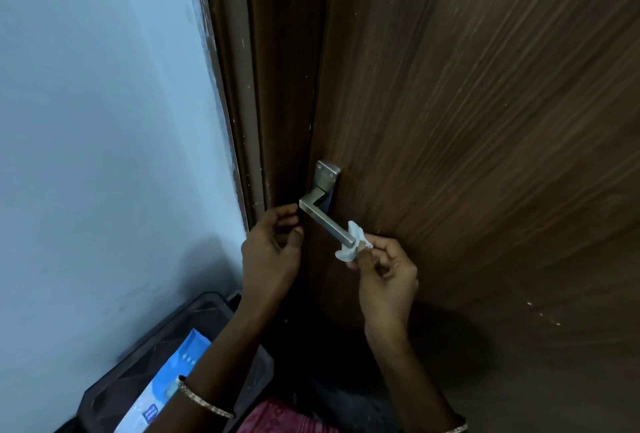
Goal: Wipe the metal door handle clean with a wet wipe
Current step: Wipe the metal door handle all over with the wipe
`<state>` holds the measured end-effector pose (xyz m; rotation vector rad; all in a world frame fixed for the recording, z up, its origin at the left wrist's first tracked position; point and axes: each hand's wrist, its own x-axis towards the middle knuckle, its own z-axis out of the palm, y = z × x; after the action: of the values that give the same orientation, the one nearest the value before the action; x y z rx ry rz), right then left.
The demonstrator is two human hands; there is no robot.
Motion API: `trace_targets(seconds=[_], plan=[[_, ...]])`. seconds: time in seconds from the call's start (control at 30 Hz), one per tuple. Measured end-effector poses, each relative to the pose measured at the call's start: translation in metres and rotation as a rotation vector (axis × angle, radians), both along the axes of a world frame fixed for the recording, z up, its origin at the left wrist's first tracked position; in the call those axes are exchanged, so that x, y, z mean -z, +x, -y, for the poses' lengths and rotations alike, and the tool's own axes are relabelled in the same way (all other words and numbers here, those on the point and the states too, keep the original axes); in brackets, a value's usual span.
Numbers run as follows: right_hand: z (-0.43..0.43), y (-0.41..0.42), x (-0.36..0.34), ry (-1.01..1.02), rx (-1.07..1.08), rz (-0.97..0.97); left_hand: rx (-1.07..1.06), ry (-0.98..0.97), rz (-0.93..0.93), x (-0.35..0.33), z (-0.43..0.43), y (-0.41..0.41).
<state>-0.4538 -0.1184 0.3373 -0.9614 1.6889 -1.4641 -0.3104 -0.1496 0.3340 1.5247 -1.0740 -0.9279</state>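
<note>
A square-section metal door handle [323, 219] juts from a brown wooden door [467, 121], below its screwed backplate [326, 176]. My right hand [386, 276] pinches a crumpled white wet wipe [354, 242] wrapped around the free end of the lever. My left hand [272, 252] hovers by the lever's corner near the door edge, fingers curled and apart, holding nothing; its fingertips almost touch the metal.
A pale blue wall [104, 121] and the dark door frame [249, 86] lie to the left. Below on the left a dark stool or bin [156, 339] carries a blue and white wipes pack [169, 384].
</note>
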Motion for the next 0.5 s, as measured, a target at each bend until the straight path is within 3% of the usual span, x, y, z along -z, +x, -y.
trace_targets(seconds=[0.17,0.23,0.5], plan=[[0.02,0.005,0.009,0.327,0.001,0.953,0.019,-0.102,0.182,0.0,0.002,0.0],[0.034,0.011,0.017,0.447,-0.017,1.227,0.039,-0.128,0.302,-0.001,0.003,0.0],[0.083,0.043,0.034,0.461,0.012,1.685,0.084,-0.114,0.584,-0.01,0.005,0.007]])
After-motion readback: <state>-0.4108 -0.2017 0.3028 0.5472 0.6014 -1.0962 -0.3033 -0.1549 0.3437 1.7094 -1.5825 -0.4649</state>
